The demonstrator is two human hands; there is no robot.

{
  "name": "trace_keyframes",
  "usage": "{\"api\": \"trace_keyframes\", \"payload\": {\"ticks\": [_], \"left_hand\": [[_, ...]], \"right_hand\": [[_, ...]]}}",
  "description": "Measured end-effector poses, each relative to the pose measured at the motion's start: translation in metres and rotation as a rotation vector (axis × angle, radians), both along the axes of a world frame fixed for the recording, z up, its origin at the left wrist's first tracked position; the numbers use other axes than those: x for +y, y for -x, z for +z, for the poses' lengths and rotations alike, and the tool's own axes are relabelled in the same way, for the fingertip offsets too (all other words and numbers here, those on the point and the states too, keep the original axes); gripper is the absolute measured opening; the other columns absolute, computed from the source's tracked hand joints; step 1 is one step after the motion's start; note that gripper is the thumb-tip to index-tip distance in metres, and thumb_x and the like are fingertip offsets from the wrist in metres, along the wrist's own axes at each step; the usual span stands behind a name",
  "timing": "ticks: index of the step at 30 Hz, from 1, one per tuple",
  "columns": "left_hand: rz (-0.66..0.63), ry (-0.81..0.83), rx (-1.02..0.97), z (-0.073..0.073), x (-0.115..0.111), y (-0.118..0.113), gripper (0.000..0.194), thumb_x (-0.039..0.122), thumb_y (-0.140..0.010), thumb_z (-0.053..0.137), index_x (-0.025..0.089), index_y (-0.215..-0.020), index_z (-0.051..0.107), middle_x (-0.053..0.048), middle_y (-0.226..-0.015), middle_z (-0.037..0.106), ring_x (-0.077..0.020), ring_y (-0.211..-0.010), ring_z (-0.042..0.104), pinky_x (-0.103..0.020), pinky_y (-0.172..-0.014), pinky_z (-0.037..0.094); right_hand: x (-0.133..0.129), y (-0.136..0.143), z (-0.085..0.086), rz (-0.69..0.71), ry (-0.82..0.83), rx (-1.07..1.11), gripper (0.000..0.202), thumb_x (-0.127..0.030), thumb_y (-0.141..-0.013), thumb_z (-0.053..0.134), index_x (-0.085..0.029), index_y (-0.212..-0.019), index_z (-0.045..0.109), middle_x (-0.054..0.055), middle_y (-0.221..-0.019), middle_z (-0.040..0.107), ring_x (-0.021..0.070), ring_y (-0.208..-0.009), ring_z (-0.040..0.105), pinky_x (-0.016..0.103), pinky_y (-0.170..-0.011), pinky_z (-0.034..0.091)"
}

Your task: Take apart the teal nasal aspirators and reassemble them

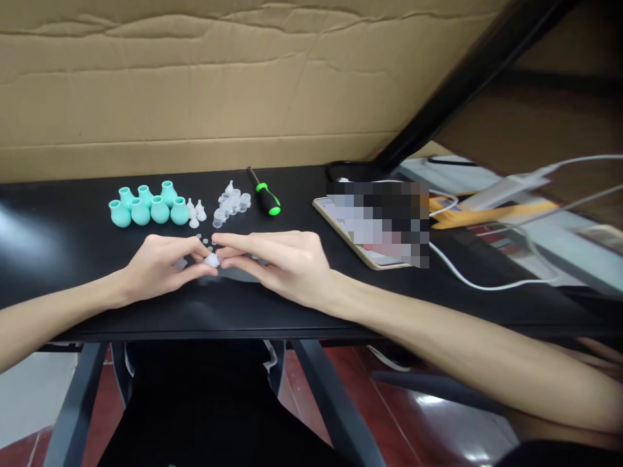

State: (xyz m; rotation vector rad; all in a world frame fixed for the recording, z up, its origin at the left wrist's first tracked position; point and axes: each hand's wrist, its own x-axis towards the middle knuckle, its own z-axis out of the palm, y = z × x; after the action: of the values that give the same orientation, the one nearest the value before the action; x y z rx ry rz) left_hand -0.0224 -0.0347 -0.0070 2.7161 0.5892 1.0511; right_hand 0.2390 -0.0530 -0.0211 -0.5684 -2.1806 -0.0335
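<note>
My left hand [168, 261] pinches a small white plastic piece [212, 260] between thumb and fingers, low over the black table. Against the same piece rest the fingertips of my right hand [280, 263], its fingers held together. Just beyond the fingertips lie a few tiny clear bits [205, 241]. Behind my left hand stand several turquoise bulb-shaped pieces [141, 211] with open tops. Beside them are several small white nozzle pieces [193, 214]. Farther right sits a cluster of translucent cups [232, 206].
A green and black screwdriver [267, 198] lies behind my right hand. To the right, a phone [370, 240] rests on the black table [73, 259], with a white cable [479, 287] looping past it. Cardboard [219, 84] rises along the back edge.
</note>
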Motion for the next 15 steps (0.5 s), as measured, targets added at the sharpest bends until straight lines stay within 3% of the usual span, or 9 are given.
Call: {"api": "trace_keyframes", "payload": {"ticks": [4,15], "left_hand": [[0.022,-0.052,-0.007,-0.0022,-0.0031,-0.0016,0.021,0.035,-0.111,0.072,0.018,-0.098,0.076,0.003,-0.082,0.084,-0.0043,-0.056,0.065,-0.016,-0.057,0.049],[0.054,-0.171,-0.051,-0.0059,-0.0026,-0.0029,0.02,0.034,-0.11,0.073,0.017,-0.099,0.074,0.003,-0.079,0.082,-0.004,-0.057,0.068,-0.014,-0.056,0.048]], "right_hand": [[-0.001,0.0021,-0.0001,-0.027,-0.026,0.012,0.032,-0.02,-0.111,0.068,-0.022,-0.143,0.071,0.0,-0.105,0.087,0.0146,-0.089,0.085,0.024,-0.082,0.07],[-0.0007,0.0042,0.0019,0.063,0.031,0.076,0.025,-0.017,-0.11,0.067,-0.02,-0.135,0.071,0.003,-0.1,0.086,0.0148,-0.087,0.083,0.028,-0.085,0.07]]}}
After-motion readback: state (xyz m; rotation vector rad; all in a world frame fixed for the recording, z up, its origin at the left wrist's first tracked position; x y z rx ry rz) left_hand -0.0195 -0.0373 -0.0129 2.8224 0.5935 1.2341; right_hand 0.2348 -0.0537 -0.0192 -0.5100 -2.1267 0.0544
